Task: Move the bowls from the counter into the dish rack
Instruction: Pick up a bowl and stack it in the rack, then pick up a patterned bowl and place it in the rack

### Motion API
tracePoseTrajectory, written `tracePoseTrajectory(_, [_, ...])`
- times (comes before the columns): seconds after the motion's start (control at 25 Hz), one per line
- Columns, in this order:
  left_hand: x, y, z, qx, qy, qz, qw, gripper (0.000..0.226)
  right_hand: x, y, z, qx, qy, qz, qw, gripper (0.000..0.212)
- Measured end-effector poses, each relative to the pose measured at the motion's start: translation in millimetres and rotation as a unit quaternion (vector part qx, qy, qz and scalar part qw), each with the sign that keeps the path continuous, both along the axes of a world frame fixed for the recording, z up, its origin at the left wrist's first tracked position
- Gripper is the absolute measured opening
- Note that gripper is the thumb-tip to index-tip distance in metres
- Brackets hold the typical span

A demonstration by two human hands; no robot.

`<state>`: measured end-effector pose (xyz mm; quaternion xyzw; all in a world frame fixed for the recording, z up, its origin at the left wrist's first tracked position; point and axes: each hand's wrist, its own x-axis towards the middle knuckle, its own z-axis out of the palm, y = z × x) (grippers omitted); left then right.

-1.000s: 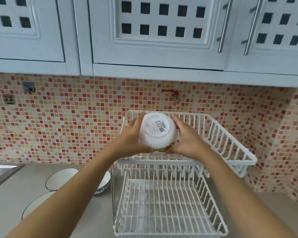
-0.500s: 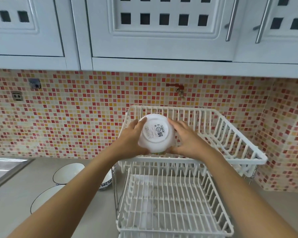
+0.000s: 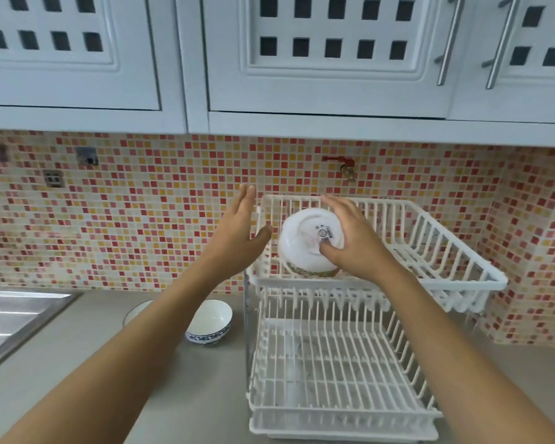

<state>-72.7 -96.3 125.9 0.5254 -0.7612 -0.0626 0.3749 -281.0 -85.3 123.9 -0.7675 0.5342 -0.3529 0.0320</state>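
You are standing at a grey counter (image 3: 77, 354) under white cabinets (image 3: 327, 59), facing a red-and-yellow mosaic backsplash (image 3: 148, 219), with a steel sink (image 3: 10, 318) lying at your left. Your right hand (image 3: 356, 245) is pressing its fingers against the upturned white bowl (image 3: 305, 245) sitting tilted in the upper tier of the white dish rack (image 3: 430, 283). Your left hand (image 3: 237, 235) is hanging flat and wide open just beside the rack, touching nothing, while a blue-patterned bowl (image 3: 210, 322) is waiting on the counter beside the rack.
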Motion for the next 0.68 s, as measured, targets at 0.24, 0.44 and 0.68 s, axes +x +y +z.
tracePoseTrajectory(0.24, [98, 32, -18, 0.038, -0.004, 0.075, 0.996, 0.07, 121, 16, -22, -0.031, -0.042, 0.088, 0.995, 0.061])
tracePoseTrajectory(0.44, [187, 39, -95, 0.156, -0.022, 0.135, 0.978, 0.068, 216, 15, -86, 0.007, 0.036, 0.098, 0.994, 0.063])
tracePoseTrajectory(0.68, [250, 29, -188, 0.275, -0.028, 0.196, 0.941, 0.067, 299, -16, -174, 0.134, 0.09, 0.139, 0.977, 0.066])
